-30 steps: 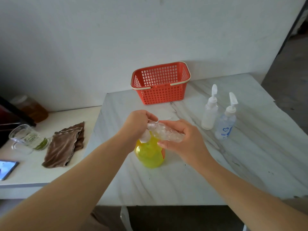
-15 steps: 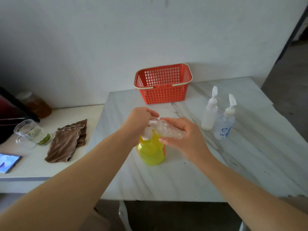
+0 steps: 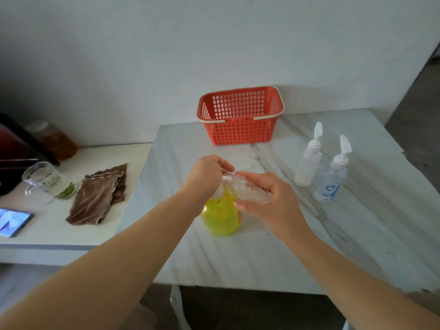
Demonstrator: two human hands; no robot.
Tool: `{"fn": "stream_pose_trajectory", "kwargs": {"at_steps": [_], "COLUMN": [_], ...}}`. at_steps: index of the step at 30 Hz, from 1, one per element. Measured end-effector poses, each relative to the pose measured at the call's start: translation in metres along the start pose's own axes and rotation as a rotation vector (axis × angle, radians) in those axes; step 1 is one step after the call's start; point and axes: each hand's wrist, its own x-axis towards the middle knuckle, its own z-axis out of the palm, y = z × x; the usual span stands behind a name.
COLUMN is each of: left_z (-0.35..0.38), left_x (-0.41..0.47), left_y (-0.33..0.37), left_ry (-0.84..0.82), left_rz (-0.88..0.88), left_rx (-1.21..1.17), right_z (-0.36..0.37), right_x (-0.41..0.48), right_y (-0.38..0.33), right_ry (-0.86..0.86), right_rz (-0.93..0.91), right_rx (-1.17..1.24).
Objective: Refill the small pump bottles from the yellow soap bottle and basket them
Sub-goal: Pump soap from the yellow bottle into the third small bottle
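Fingers (image 3: 258, 178) of the right hand (image 3: 273, 206) wrap over a small clear bottle (image 3: 248, 192), thumb underneath, gripping it nearly on its side with its neck pointing left. On my feed the left hand (image 3: 206, 173) is clenched over that neck end, its fingers (image 3: 222, 163) curled down around the bottle's top. Whether they pinch a cap or the neck itself I cannot make out, since the knuckles cover it. A white piece (image 3: 217, 192) pokes out just below the left hand.

The small clear bottle is held in the air directly above the yellow soap bottle (image 3: 220, 220). That one stands upright on the marble surface (image 3: 262, 253) between both wrists and shows yellow liquid through its wall.

To the right, well apart from the hands, a frosted white pump bottle (image 3: 308, 165) and a clear pump bottle (image 3: 329, 184) with blue print stand upright just beside each other. The red basket (image 3: 240, 129) stands at the back of the surface near the wall, its handles folded down on the rim.

On the lower side surface (image 3: 59, 234) at left are a brown cloth (image 3: 100, 194), a glass jug (image 3: 46, 181) with something green in its bottom, a jar (image 3: 56, 141) of amber contents and a lit phone (image 3: 14, 221).
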Motion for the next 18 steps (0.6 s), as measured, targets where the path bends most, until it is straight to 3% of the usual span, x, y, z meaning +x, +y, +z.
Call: {"fn": "stream_pose_trajectory", "kwargs": {"at_steps": [8, 18], "left_z": [-0.009, 0.0], "left_x": [-0.006, 0.0], "left_y": [0.015, 0.001], "left_ry": [-0.027, 0.069], "left_rz": [0.012, 0.057], "left_rx": [-0.009, 0.045], "right_z": [-0.005, 0.0], "right_x": [0.004, -0.002], "right_y": [-0.013, -0.002], "right_ry": [-0.009, -0.003], "right_rz": [-0.035, 0.019], "right_rx": [-0.014, 0.048]}}
